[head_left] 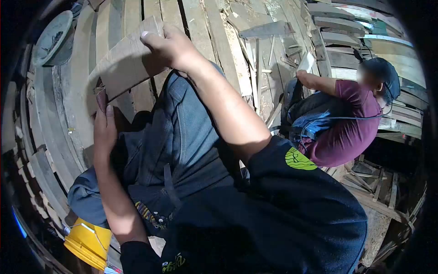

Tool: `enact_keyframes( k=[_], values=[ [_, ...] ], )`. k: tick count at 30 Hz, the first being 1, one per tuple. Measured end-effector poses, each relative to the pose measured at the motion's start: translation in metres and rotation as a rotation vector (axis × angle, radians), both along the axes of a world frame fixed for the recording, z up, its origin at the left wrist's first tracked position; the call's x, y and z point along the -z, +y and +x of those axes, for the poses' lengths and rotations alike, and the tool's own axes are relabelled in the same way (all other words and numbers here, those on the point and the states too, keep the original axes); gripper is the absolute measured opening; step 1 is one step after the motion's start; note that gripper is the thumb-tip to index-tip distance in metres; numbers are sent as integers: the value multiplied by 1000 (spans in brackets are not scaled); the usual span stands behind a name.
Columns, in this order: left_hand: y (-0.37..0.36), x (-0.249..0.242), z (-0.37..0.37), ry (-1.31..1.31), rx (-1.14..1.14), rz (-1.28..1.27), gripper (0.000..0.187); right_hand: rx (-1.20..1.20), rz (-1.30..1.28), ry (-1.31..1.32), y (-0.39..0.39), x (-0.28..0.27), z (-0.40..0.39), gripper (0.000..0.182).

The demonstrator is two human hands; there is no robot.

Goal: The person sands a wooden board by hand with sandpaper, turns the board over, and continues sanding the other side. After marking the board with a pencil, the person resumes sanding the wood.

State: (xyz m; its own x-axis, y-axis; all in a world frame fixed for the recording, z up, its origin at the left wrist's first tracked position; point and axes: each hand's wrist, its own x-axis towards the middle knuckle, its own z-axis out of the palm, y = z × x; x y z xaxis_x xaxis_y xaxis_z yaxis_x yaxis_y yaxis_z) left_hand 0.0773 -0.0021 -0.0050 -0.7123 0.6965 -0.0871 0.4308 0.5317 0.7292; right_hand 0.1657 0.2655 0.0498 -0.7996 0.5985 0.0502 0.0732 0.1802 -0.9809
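A flat wooden board (130, 61) slants across above my lap, one long edge facing me. My right hand (175, 48) grips its upper right end, thumb on the near face and the other fingers mostly hidden behind. At the board's lower left end is my left hand (106, 130), its fingers closed on a folded reddish-brown piece of sandpaper (101, 98). The sandpaper is against or very close to the board's end; exact contact cannot be made out.
Wooden slats (205, 41) form the floor. A grey-green basin (54, 39) stands upper left, a yellow bucket (89, 244) lower left. A handsaw (267, 30) lies among wood scraps. To my right, a person in a maroon shirt (351, 123) sits holding a pale wood piece (306, 61).
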Motion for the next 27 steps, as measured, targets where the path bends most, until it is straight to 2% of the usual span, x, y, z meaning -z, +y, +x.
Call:
enact_keyframes(
  k=[2, 5, 9, 11, 12, 14, 15, 17, 18, 19, 20, 21, 22, 23, 24, 25, 27],
  values=[
    [0, 2, -1, -8, 4, 10, 54, 7, 25, -50, 1, 1, 0, 36],
    [1, -2, -3, -61, -14, -68, 53, -19, -30, 56, 1, 3, -2, 34],
    [3, -8, 2, -96, -19, -94, 54, -28, -21, 2, 1, -2, -2, 33],
    [6, -2, 4, 73, -4, 80, 55, -32, -16, -41, 1, -9, 1, 33],
    [6, -5, 3, 71, -4, 75, 55, -32, -21, -43, 1, -7, 1, 33],
    [6, -16, 0, -151, -27, -177, 55, -26, -67, 87, 0, -4, -1, 37],
    [6, -16, 3, -152, -33, -187, 55, -31, -78, 86, 1, 2, -2, 37],
    [10, -14, 5, -14, 29, 12, 53, -9, -99, 44, 5, 10, -6, 43],
    [12, -5, 0, -2, 66, 43, 52, 61, -150, 9, -8, -17, 7, 45],
    [9, 7, -5, 8, 97, 59, 52, 58, -42, -276, -6, -36, 14, 48],
    [4, 10, -6, 30, 122, 130, 51, -2, -74, -51, -2, -11, 7, 52],
    [5, 0, 0, 11, 55, 121, 50, -6, -109, -186, -11, -33, 9, 46],
    [4, 2, 1, 20, 67, 109, 50, 107, -1, -165, -13, -22, 5, 51],
    [3, 5, 4, 70, 45, 118, 49, 33, -84, -6, -4, -6, 3, 56],
    [0, 11, 4, 112, 46, 92, 48, 47, -28, -101, -3, -6, 5, 56],
    [3, 15, 1, 45, 31, 111, 49, 74, -17, -201, -13, -32, 10, 52],
    [0, 15, 4, 77, 13, 88, 51, 13, 43, -142, -16, -41, 13, 56]
  ],
)
